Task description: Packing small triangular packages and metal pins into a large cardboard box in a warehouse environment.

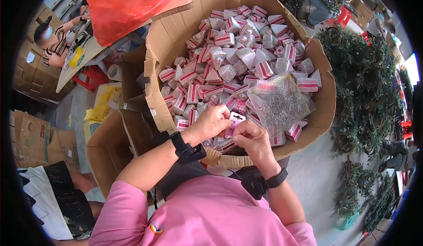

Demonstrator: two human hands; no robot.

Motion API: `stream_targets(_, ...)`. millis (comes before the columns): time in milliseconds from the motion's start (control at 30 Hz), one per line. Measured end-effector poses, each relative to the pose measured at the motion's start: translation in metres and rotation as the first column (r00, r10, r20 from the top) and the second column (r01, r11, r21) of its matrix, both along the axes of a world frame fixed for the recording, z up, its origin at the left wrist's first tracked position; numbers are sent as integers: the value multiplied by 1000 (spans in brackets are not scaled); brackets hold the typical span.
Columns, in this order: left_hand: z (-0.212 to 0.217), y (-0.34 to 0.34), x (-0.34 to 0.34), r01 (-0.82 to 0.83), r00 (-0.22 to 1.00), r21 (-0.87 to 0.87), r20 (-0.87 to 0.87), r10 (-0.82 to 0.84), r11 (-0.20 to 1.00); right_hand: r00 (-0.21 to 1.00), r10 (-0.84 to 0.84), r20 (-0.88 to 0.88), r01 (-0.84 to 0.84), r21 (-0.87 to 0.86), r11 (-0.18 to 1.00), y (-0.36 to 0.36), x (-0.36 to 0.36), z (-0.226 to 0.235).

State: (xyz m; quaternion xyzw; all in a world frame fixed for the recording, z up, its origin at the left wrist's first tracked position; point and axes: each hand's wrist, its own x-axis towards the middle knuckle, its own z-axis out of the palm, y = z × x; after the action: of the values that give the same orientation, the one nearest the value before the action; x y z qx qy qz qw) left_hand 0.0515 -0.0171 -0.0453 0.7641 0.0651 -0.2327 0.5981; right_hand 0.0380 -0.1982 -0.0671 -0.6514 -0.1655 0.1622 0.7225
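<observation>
Here, left hand (212, 122), right hand (250, 136) pinch small pink packet (236, 118) over cardboard box (158, 48).

Both hands, the left hand (212, 122) and right hand (251, 139), cover most of the small pink-and-white packet (236, 118) pinched between them, leaving only its top showing. The near rim of the big cardboard box (167, 39) disappears behind the wrists, and lower packets lie buried under the heap. At far left, a seated person (55, 43) is blurred and partly cut off.
</observation>
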Motion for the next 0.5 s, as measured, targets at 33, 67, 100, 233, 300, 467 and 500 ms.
stream_targets(33, -1, 1, -1, -10, 999, -24, 38, 11, 1000, 988, 15, -156, -2, 86, 996, 0, -1, 1)
stream_targets(67, -4, 2, -4, -20, 997, -48, 76, 23, 999, 951, 44, -305, 10, 170, 985, 0, -3, 3)
stream_targets(100, -9, 4, -8, -29, 993, -69, 113, 37, 997, 891, 86, -445, 33, 254, 967, 1, -3, 4)
stream_targets(233, 9, 10, -27, -77, 953, 1, 293, 74, 997, 860, -1, -510, 133, 223, 966, 4, -4, 14)
stream_targets(300, 20, 6, -43, -56, 935, -116, 344, 93, 992, 870, -45, -492, 146, 170, 974, 6, -4, 15)
stream_targets(467, 21, -1, -51, -20, 771, 208, 626, -117, 978, 888, -62, -456, 122, 103, 987, 12, -10, 17)
stream_targets(500, 16, 0, -51, -31, 746, 260, 649, -151, 965, 885, -61, -462, 124, 107, 986, 12, -11, 17)
